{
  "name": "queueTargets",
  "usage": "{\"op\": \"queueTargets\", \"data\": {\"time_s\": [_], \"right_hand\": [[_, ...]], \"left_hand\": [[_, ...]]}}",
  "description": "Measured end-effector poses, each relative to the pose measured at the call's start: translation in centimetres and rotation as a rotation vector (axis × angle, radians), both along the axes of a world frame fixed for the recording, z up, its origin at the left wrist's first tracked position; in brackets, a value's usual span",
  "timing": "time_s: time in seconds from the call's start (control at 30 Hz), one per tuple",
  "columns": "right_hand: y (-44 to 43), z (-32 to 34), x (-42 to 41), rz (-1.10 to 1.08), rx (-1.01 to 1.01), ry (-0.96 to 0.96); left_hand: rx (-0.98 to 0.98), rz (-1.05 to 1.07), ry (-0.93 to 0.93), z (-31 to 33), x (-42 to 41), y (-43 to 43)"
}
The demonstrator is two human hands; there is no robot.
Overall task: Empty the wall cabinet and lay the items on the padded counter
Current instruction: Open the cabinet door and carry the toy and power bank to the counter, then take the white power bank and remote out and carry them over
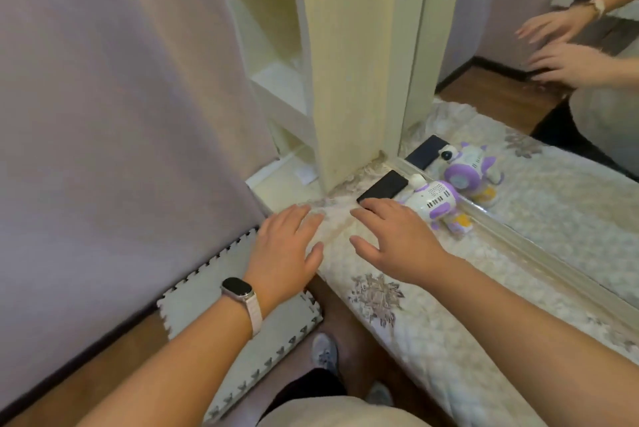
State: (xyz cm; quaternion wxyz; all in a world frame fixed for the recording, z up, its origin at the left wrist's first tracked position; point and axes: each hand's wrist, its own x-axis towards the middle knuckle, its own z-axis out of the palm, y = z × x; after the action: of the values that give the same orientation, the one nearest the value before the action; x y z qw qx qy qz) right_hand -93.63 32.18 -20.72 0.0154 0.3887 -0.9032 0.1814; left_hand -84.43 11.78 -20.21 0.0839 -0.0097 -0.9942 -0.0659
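Observation:
My left hand and my right hand hover side by side over the near left end of the padded counter, fingers spread, holding nothing. The counter has a cream quilted cover with a grey flower pattern. A flat black device lies on it just beyond my right fingertips. Beside it lies a white and purple toy robot. The cabinet with cream shelves stands open behind a tall cream panel; the shelves in view look bare.
A mirror runs along the back of the counter and repeats my hands, the toy and the black device. A grey curtain hangs at left. A grey foam puzzle mat lies on the wooden floor below.

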Motion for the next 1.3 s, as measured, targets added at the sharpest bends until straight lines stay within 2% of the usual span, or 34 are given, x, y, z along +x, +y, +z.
{"op": "queueTargets", "data": {"time_s": [0.47,1.0,1.3], "right_hand": [[-14.1,5.1,11.8,0.454,0.025,0.179],[-35.1,8.6,45.4,1.041,-0.101,0.278],[-43.5,7.6,57.4,1.327,-0.079,0.296]], "left_hand": [[-0.077,0.449,0.135,4.7,20.0,-9.0],[-0.132,1.055,0.130,7.0,59.5,-18.1],[-0.101,1.342,0.166,5.7,72.3,-20.2]]}}
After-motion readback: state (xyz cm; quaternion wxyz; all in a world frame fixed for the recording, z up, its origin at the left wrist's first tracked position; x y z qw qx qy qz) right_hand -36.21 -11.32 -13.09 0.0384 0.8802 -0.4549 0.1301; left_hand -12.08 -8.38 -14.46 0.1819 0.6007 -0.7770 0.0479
